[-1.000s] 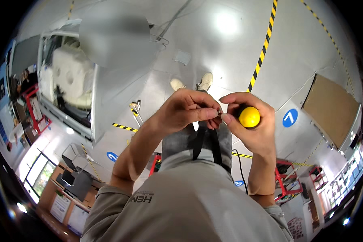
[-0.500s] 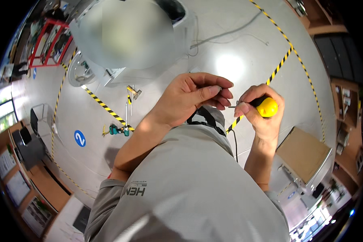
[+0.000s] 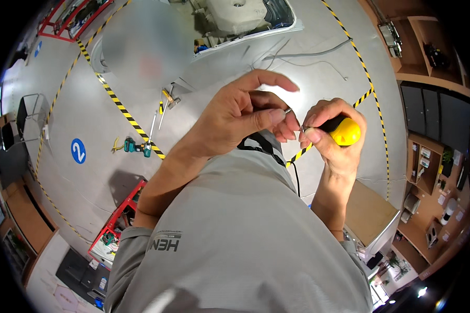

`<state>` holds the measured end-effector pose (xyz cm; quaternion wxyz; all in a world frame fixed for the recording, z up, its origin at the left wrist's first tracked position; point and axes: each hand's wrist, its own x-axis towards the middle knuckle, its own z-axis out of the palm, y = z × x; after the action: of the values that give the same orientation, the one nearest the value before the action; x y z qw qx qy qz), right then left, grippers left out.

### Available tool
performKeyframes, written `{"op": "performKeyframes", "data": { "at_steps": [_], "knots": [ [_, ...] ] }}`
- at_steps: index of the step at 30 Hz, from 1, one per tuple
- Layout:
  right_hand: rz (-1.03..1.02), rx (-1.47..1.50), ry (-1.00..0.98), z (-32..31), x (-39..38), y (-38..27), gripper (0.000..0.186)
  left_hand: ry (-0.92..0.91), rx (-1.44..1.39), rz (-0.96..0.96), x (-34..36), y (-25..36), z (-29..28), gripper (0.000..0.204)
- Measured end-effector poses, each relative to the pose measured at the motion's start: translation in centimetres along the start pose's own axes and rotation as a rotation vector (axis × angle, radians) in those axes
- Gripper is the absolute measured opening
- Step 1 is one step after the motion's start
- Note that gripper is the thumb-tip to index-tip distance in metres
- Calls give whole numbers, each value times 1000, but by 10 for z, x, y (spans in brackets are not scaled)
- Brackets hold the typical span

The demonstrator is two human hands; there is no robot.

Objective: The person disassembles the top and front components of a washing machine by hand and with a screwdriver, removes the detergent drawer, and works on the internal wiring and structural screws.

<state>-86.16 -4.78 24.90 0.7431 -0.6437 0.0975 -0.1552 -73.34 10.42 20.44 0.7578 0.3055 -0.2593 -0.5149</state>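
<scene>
My right hand [image 3: 342, 148] is closed around a screwdriver [image 3: 345, 132] with a yellow and black handle. Its thumb and fingertips meet at the front of the handle, by the shaft. Just to the left, my left hand [image 3: 240, 117] pinches a small metal piece [image 3: 288, 110] between thumb and fingers; its index finger is raised and bent. Too little of the piece shows to tell its kind. The fingertips of both hands are close together, with a narrow gap between them, in front of my waist.
An opened white appliance [image 3: 245, 39] lies ahead, partly behind a blurred patch. On the floor at left are a cordless drill [image 3: 138, 147], a hammer [image 3: 171, 99] and long screwdrivers. A grey hose [image 3: 313, 54] lies beyond. A cardboard-topped box [image 3: 371, 211] stands at right, a red cart [image 3: 117, 221] behind left.
My view has shifted, showing more of the opened appliance. My left index finger has lifted, and the metal piece shows more clearly. The screwdriver tip has come nearer my left fingers.
</scene>
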Motion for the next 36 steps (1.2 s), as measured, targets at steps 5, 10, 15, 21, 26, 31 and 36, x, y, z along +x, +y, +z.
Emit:
{"op": "performKeyframes", "data": {
  "at_steps": [5,10,15,21,26,31,36],
  "knots": [
    [12,36,-24,-2,22,10,17,28,75,51,7,12,-7,42],
    [51,120,-121,-16,59,23,17,93,235,83,23,27,-16,44],
    [42,120,-152,-32,96,24,19,175,328,136,51,36,-16,40],
    [-43,36,-239,-59,131,31,23,281,390,180,80,39,-12,38],
    [-56,-3,-258,-65,144,30,24,301,345,173,90,39,-15,37],
    [-49,6,-221,-57,145,27,23,283,266,109,88,47,-26,28],
    [-12,98,-175,-33,147,28,22,397,-308,-67,76,46,-48,22]
  ]
}}
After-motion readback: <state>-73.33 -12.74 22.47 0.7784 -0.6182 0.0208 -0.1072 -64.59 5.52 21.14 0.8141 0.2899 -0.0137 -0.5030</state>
